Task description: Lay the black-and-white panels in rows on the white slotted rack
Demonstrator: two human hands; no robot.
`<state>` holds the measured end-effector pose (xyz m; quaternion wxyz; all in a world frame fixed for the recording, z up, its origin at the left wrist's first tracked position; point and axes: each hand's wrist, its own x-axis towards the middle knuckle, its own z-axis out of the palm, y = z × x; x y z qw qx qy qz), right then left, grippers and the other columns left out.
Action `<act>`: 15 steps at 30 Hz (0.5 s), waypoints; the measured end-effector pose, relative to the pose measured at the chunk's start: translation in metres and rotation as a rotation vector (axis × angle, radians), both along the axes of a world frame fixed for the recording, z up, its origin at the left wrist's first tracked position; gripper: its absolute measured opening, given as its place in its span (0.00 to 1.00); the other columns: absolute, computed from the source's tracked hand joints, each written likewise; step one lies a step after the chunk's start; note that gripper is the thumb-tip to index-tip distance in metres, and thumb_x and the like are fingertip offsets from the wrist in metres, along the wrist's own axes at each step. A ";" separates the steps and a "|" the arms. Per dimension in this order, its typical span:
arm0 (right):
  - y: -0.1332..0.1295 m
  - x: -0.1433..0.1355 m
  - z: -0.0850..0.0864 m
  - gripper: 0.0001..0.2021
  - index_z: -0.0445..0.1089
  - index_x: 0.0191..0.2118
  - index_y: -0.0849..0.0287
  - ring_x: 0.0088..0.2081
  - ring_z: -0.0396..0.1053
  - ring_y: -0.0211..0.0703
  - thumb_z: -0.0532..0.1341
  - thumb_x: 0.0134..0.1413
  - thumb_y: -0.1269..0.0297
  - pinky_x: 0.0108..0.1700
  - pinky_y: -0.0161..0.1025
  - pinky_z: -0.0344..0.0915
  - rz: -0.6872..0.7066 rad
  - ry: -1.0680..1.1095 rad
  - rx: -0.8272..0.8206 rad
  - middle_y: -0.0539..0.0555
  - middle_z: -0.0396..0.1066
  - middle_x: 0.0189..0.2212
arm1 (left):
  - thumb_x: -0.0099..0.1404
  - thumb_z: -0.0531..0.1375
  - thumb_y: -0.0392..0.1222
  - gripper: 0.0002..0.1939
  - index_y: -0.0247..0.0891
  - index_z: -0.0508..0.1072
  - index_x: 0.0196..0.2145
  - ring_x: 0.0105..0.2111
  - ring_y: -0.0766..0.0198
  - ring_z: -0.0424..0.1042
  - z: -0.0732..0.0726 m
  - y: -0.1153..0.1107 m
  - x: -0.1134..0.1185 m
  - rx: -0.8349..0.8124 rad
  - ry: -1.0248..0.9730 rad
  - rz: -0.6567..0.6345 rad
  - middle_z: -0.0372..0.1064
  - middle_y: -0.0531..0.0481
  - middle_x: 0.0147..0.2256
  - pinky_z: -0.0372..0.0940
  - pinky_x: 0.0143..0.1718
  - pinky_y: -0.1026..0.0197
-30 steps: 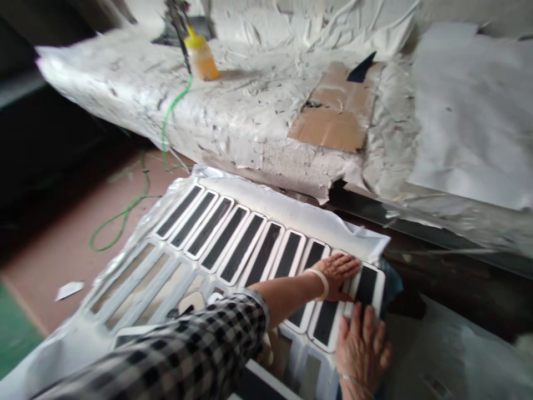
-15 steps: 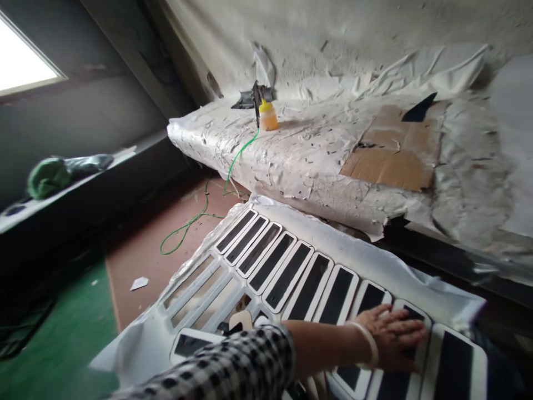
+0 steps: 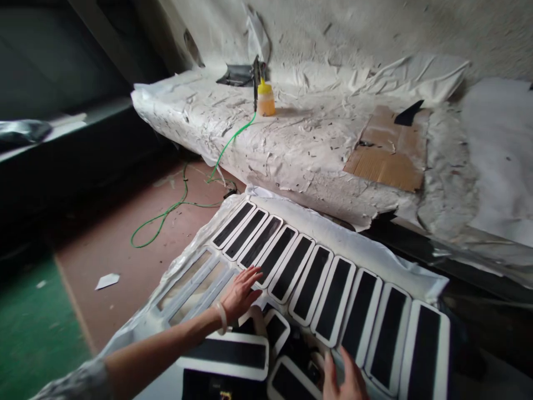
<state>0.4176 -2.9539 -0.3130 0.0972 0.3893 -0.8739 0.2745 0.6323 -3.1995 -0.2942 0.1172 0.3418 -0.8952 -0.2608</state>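
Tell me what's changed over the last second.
The left hand has moved left from the right end of the row of panels, toward its left half. The right hand has left the rightmost panel and is now near the loose panels. The row of panels, bottle and cardboard stayed put.

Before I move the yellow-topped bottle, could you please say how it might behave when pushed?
The bottle may slosh, as orange liquid shows inside. It could tip, standing upright on a wrinkled covering that might catch its base.
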 end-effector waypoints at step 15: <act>-0.071 0.200 0.085 0.21 0.71 0.45 0.68 0.47 0.67 0.57 0.54 0.62 0.53 0.49 0.47 0.63 -0.013 -0.035 0.260 0.66 0.71 0.46 | 0.61 0.63 0.56 0.26 0.43 0.70 0.53 0.39 0.55 0.74 0.009 -0.020 0.176 0.591 -0.358 -0.327 0.71 0.49 0.43 0.68 0.40 0.58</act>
